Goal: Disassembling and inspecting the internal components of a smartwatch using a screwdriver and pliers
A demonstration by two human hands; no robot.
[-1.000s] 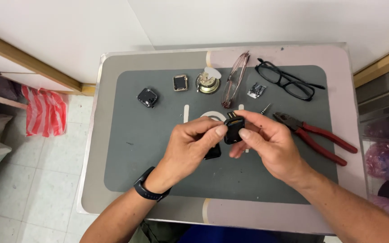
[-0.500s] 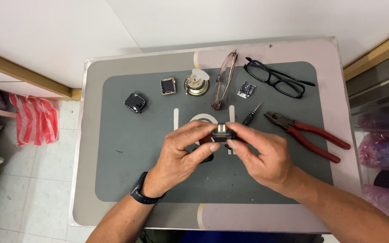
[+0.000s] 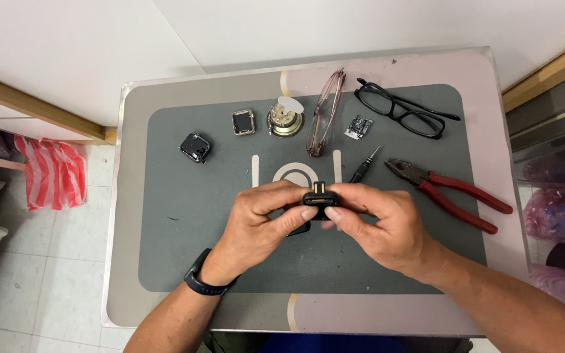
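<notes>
Lowered slightly: black part between both hands.

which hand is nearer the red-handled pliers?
Right. The right hand sits just left of the pliers, at the small black part both hands pinch. The left hand is farther off, on the far side of that part.

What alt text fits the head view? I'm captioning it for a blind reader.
Both hands, left hand and right hand, pinch a small black part above a grey mat on a small table. Behind lie red pliers, a screwdriver, black glasses, another folded pair and small watch parts.
</notes>
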